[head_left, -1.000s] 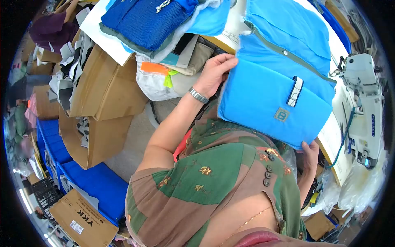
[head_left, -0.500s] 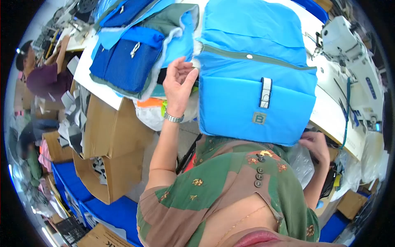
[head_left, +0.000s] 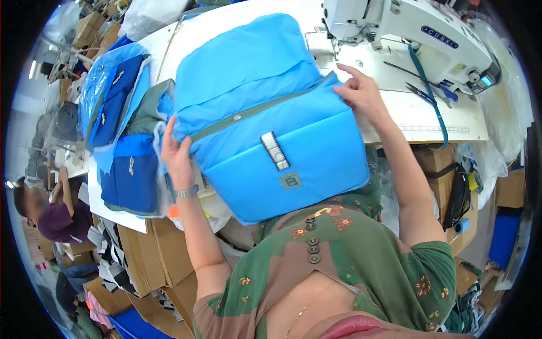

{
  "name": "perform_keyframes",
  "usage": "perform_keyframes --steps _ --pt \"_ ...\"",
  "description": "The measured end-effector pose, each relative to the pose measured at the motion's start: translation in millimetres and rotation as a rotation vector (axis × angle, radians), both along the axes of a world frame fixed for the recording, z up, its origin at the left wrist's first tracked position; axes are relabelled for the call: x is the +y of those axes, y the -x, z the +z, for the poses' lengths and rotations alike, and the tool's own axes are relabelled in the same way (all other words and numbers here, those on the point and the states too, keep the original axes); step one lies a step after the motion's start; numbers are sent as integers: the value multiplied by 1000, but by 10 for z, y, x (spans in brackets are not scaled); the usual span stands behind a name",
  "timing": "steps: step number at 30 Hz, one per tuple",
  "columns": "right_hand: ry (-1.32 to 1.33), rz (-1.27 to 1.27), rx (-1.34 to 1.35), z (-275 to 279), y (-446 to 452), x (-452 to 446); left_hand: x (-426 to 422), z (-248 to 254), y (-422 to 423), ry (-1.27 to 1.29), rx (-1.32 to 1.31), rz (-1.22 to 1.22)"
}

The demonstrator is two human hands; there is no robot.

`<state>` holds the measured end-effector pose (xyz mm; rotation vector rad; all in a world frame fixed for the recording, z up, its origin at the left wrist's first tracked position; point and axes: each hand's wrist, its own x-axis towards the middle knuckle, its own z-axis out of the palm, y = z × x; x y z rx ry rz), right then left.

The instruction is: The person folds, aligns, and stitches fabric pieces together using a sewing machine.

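A light blue padded fabric piece (head_left: 248, 62) lies across the white table's front edge, its lower part hanging toward my lap. It bears a dark green zip strip, a black-and-white strap loop (head_left: 274, 151) and a small square "B" patch (head_left: 291, 181). At the left end of the zip strip, my left hand (head_left: 179, 155) touches the fabric edge, thumb and fingers apart. My right hand (head_left: 359, 93) is at the strip's right end, index finger extended and thumb at the fabric's edge; its other fingers are curled.
A white sewing machine (head_left: 423, 34) stands at the back right, with scissors (head_left: 420, 93) and a teal strap (head_left: 427, 85) beside it. Dark blue mesh pieces (head_left: 130, 175) lie at left. Cardboard boxes (head_left: 141, 254) stand below. A co-worker (head_left: 62, 217) sits far left.
The view has swung toward the sewing machine. My right hand has risen from the lower edge to the zip strip's right end. My left hand has come against the fabric's left side.
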<state>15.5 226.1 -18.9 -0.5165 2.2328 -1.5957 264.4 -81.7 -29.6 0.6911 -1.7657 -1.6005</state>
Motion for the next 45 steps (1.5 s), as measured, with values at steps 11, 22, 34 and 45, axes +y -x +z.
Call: perform_keyframes --steps 11,22,34,45 --pt "52 207 243 -90 -567 182 592 725 482 1372 -201 -170" --pt "-110 363 594 -242 -1171 285 816 355 1252 1207 -367 -880" --pt "-100 101 230 127 -468 207 1256 266 777 1429 -87 -688" --pt "12 266 38 19 201 -552 1343 159 678 1469 -123 -948"
